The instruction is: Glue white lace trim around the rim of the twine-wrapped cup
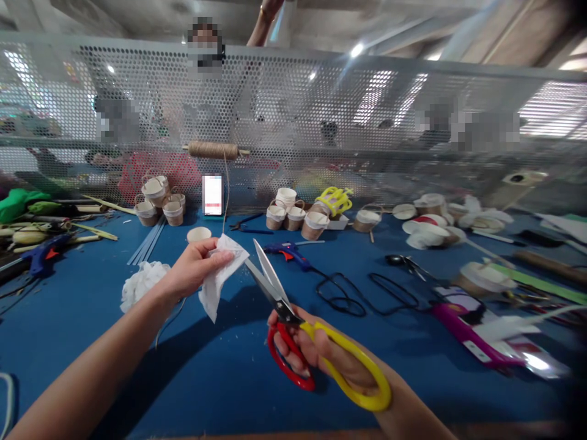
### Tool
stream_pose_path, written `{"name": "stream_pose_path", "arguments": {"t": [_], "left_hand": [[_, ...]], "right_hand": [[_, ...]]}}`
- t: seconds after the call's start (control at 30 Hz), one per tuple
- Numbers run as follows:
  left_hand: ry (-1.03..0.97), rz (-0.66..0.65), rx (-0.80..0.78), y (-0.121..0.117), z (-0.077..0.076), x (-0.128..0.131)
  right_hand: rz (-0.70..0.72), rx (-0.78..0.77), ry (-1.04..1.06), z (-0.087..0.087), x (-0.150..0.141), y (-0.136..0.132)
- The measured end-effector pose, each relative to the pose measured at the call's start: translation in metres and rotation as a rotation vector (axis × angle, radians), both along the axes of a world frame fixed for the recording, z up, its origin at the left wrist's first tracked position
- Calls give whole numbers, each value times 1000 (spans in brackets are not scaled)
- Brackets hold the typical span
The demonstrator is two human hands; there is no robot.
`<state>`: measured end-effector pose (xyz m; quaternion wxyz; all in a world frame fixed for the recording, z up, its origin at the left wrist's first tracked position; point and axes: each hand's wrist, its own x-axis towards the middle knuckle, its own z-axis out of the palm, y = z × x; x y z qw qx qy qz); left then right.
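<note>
My left hand pinches a piece of thin white cloth or paper, whose lower corner hangs down. In my right hand is a pair of scissors with one red and one yellow handle. The blades are parted and point toward the white piece, their tips close to its right edge; whether they touch it I cannot tell. A crumpled white bundle lies on the table beyond my left forearm. Twine runs down from a spool and passes behind the white piece.
Small paper-topped buckets stand along the back of the blue table. A blue glue gun with a looping black cord lies past the scissors, another glue gun at left. A perforated metal screen closes the back; a person stands behind it.
</note>
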<state>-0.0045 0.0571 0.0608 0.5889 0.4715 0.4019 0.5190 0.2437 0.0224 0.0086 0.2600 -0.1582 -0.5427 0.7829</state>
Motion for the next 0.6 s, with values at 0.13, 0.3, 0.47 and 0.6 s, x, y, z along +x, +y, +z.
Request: {"name": "stream_pose_path", "arguments": {"t": [0.13,0.3,0.47,0.6], "left_hand": [[86,-84,22,0,-2,-4],[78,-156,13,0,-6,-3],[38,-208,2,-1,-9,1],[28,-235,-9,-2,-11,2]], "right_hand": [[20,11,-20,-1,2,1],[15,-12,6,2,1,-1],[15,-95,-5,11,-5,-6],[4,-121,-1,15,-10,-6]]}}
